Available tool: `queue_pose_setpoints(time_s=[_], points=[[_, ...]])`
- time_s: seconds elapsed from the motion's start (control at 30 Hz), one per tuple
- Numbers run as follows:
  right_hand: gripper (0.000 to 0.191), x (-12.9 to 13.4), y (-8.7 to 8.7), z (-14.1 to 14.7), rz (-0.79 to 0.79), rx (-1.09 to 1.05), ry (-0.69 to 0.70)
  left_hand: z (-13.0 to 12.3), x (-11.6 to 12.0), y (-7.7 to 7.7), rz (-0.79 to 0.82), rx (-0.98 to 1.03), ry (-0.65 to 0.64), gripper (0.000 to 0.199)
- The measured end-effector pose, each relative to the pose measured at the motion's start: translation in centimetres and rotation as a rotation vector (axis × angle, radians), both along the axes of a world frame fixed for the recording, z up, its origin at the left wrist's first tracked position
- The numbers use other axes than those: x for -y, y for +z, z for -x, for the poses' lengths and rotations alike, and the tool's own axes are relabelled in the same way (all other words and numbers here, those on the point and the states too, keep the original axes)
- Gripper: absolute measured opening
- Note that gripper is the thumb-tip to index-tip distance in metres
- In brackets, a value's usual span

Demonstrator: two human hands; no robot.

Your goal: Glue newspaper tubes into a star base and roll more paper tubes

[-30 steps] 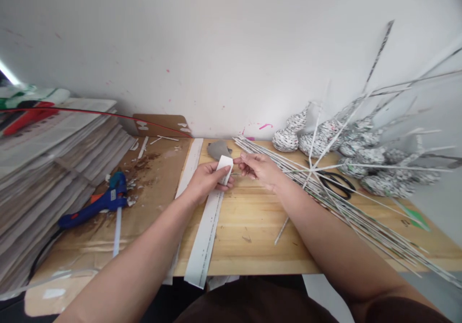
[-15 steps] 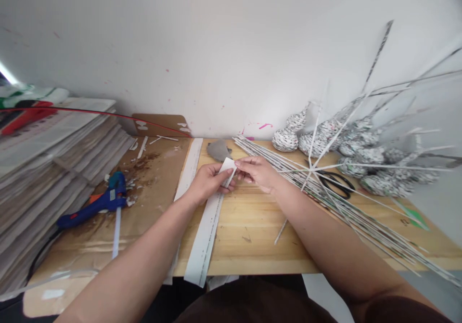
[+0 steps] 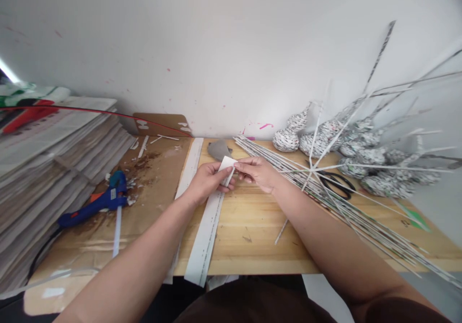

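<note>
On my desk point(image 3: 252, 246) the strip point(image 3: 206, 231) runs away from me; its far end is pinched by my left hand point(image 3: 207, 181) and right hand point(image 3: 257, 173), fingers closed on it. Glue gun point(image 3: 94, 203) left, sticks point(image 3: 346, 207) and scissors point(image 3: 334, 183) right, clear of both.

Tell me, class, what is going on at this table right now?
A person is working at a wooden table. Both the left hand and the right hand pinch the far end of a long white paper strip, which is folded over there. A blue glue gun lies to the left, rolled paper sticks and black scissors to the right.
</note>
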State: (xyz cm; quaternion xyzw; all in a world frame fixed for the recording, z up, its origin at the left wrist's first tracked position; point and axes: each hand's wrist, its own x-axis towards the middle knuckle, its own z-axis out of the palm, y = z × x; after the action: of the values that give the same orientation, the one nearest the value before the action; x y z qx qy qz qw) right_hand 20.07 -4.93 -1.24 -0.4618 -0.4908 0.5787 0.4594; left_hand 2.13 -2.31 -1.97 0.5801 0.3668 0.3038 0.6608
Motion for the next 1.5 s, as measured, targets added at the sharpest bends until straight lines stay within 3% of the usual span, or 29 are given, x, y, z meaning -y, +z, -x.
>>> queue_pose_setpoints(time_s=[0.27, 0.53, 0.9, 1.5], points=[[0.031, -0.2, -0.1, 0.1, 0.034, -0.045, -0.042, -0.2, 0.1, 0.0, -0.028, -0.016, -0.005, 0.045], [0.033, -0.1, 0.0, -0.5, -0.012, -0.04, 0.048, -0.1, 0.2, 0.5, 0.041, 0.014, 0.023, 0.041], [0.031, -0.3, -0.5, 0.1, -0.095, 0.036, -0.019, -0.2, 0.1, 0.2, 0.008, 0.016, 0.009, 0.042], [0.028, -0.5, -0.8, 0.8, -0.028, -0.099, -0.191, -0.4, 0.1, -0.5, -0.054, 0.013, -0.029, 0.044]])
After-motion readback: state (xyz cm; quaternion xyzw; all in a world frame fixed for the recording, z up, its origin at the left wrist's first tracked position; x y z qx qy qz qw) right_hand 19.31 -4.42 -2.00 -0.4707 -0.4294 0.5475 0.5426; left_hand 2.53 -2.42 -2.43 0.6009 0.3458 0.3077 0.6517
